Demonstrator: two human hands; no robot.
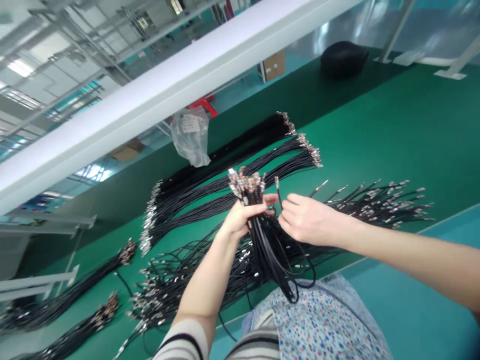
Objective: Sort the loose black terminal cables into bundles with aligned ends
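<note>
My left hand [243, 215] is wrapped round a bundle of black cables [262, 245], with their metal connector ends sticking up above the thumb. The cables' lower parts hang down and loop over my lap. Just to the right, my right hand [302, 217] pinches a single black cable [278, 192], its copper-coloured tip pointing up beside the bundle. Beneath both hands lies a loose, tangled pile of black cables [375, 205] with silvery ends, stretching left and right across the green table.
Behind the hands are straight rows of black cables [225, 185] and a clear plastic bag [191, 135]. More bundles [86, 325] lie at the lower left. A white beam [187, 75] crosses above the green table [412, 130]. A black object [343, 59] sits at the far edge.
</note>
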